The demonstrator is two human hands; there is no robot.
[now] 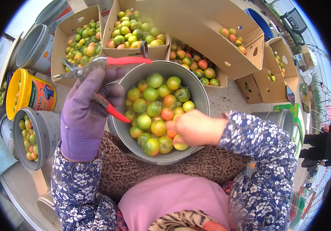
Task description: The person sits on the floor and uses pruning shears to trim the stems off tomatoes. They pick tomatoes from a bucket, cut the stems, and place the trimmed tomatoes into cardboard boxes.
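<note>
My left hand (91,106), in a purple knitted glove, holds pruning shears (96,67) with red handles. Their blades point left and their handles are spread apart over the left rim of a grey bucket (205,95). Green and reddish tomatoes (158,128) lie in the bucket, which stands at my lap. My bare right hand (194,128) is inside the bucket's right side, its fingers down among the tomatoes and slightly blurred. Whether it has a tomato in its grasp is not clear.
Cardboard boxes of tomatoes (136,53) stand beyond the bucket, one tall box (232,60) leaning at the right. On the left are a yellow bucket (24,95) and grey buckets (39,138). A person in dark clothes (317,150) is at the far right.
</note>
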